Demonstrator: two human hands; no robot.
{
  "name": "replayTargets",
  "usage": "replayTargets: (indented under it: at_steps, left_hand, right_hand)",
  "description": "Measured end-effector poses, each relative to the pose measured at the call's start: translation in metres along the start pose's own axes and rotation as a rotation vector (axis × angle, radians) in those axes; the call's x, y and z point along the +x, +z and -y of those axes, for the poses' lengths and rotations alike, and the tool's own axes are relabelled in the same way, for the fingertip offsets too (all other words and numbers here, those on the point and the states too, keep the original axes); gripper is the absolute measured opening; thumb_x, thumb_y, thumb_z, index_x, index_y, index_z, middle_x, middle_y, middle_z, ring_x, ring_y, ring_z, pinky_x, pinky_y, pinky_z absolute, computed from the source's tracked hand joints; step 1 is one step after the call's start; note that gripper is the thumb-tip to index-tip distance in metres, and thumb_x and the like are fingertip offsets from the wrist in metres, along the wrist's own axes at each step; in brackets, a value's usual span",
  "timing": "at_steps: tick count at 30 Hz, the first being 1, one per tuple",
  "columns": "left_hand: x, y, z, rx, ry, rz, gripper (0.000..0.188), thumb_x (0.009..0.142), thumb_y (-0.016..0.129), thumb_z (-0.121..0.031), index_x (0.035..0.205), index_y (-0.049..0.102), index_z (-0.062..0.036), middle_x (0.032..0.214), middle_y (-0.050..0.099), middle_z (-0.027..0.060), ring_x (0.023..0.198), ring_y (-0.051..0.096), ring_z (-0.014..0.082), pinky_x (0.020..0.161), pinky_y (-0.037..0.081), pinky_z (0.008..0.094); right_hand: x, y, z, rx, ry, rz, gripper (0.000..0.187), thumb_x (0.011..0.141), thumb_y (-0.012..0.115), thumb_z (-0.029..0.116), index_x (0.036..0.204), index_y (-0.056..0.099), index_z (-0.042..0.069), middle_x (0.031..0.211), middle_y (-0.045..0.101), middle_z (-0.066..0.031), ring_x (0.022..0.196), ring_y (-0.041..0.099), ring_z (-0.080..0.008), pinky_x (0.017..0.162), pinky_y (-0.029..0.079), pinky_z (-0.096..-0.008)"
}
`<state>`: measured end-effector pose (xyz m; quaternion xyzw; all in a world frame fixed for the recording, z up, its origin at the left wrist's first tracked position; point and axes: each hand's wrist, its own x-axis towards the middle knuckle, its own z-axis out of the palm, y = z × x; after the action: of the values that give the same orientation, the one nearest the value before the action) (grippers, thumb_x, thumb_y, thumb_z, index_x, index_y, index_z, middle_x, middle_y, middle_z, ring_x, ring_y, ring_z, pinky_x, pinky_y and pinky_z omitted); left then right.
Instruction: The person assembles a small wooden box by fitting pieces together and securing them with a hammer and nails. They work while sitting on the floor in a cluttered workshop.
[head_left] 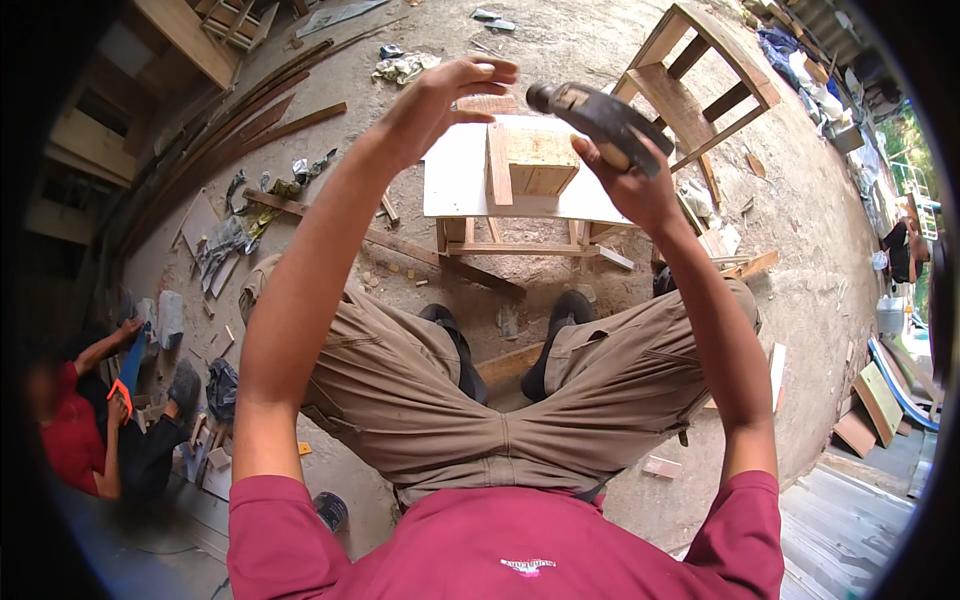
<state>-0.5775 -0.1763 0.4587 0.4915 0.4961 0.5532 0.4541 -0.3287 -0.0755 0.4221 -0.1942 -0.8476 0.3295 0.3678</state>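
In your right hand (645, 190), fingers clasped on its handle: a hammer (603, 118).
Its head's long axis slants toward your left hand (430, 100), whose fingers hang parted, holding nothing. Below and between both sets of fingers, a wooden box (540, 158) sits on the white bench (450, 182), seemingly nearer your right; beyond the right fingers stands a wooden frame (675, 105).

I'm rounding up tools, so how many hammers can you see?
1: the hammer in the right hand, seen by the right side of the white tabletop. Others may be hidden in the clutter.
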Motion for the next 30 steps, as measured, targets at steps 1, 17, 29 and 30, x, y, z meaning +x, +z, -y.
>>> replayTargets:
  at_steps: [1, 17, 29, 30]
  left_hand:
    - [0.007, -0.011, 0.004, 0.179, -0.081, -0.105, 0.060, 0.097, 0.046, -0.042, 0.137, 0.048, 0.0018, 0.135, 0.055, 0.0187, 0.127, 0.051, 0.0263, 0.104, 0.043, 0.0461]
    - [0.006, 0.044, 0.149, 0.136, -0.283, -0.265, 0.083, 0.083, 0.059, -0.015, 0.146, 0.014, 0.0124, 0.133, 0.050, 0.0290, 0.125, 0.052, 0.0343, 0.108, 0.038, 0.0360]
    - [-0.016, 0.058, 0.127, 0.625, -0.258, -0.404, 0.083, 0.082, 0.077, -0.019, 0.142, 0.029, 0.0091, 0.131, 0.053, 0.0302, 0.127, 0.052, 0.0338, 0.105, 0.044, 0.0424]
    - [-0.018, 0.061, 0.126, 0.524, -0.288, -0.431, 0.079, 0.083, 0.077, -0.018, 0.141, 0.030, 0.0089, 0.130, 0.053, 0.0305, 0.125, 0.054, 0.0334, 0.103, 0.045, 0.0424]
  right_hand:
    - [0.010, -0.006, -0.022, -0.038, 0.054, 0.003, 0.035, 0.092, 0.070, 0.036, 0.110, 0.070, 0.006, 0.078, 0.071, -0.0042, 0.067, 0.066, -0.0159, 0.059, 0.051, -0.0295]
    - [0.016, 0.038, -0.109, 0.321, 0.924, -0.040, 0.047, 0.092, 0.068, 0.040, 0.096, 0.069, -0.007, 0.085, 0.068, -0.0110, 0.079, 0.065, -0.0151, 0.070, 0.055, -0.0310]
    - [0.012, 0.025, -0.089, 0.179, 1.070, 0.208, 0.049, 0.089, 0.072, 0.040, 0.105, 0.071, -0.007, 0.080, 0.068, -0.0064, 0.079, 0.061, -0.0112, 0.072, 0.047, -0.0262]
    - [0.009, 0.026, -0.086, 0.181, 1.067, 0.169, 0.051, 0.089, 0.072, 0.040, 0.110, 0.069, -0.006, 0.079, 0.068, -0.0061, 0.079, 0.061, -0.0111, 0.072, 0.047, -0.0263]
